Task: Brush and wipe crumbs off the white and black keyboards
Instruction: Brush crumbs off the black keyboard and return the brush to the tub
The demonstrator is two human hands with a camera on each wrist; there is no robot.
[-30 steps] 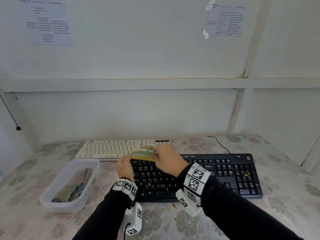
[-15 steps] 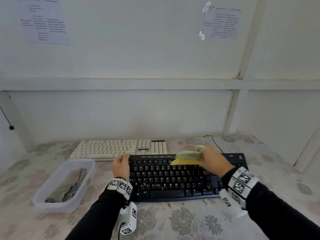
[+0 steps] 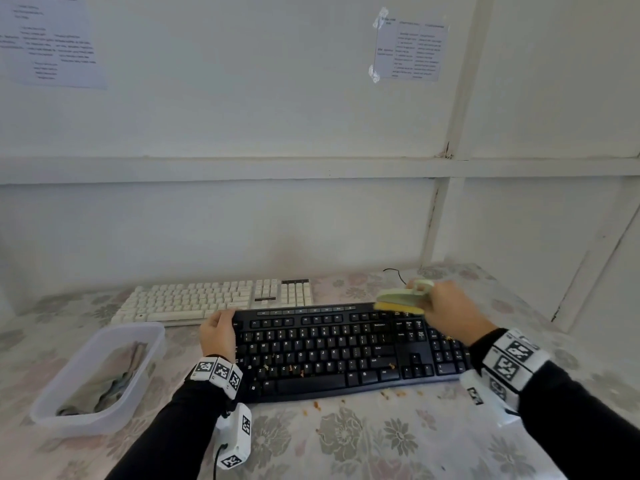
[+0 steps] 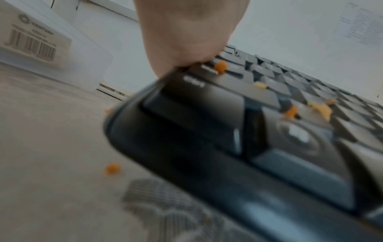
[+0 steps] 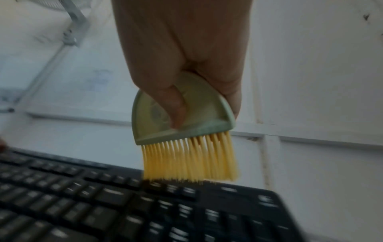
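A black keyboard lies in front of me with orange crumbs on its lower key rows. My left hand grips its left end. My right hand holds a pale green brush with yellow bristles; the bristle tips touch the keyboard's far right edge. Behind it lies a white keyboard, with no hand on it.
A clear plastic tub with a grey cloth inside stands at the left. More crumbs lie on the flowered tablecloth along the black keyboard's front edge. A black cable runs behind toward the white wall.
My right hand has swept the brush from the left part of the black keyboard's top row to its right end. The left hand has stayed on the left end.
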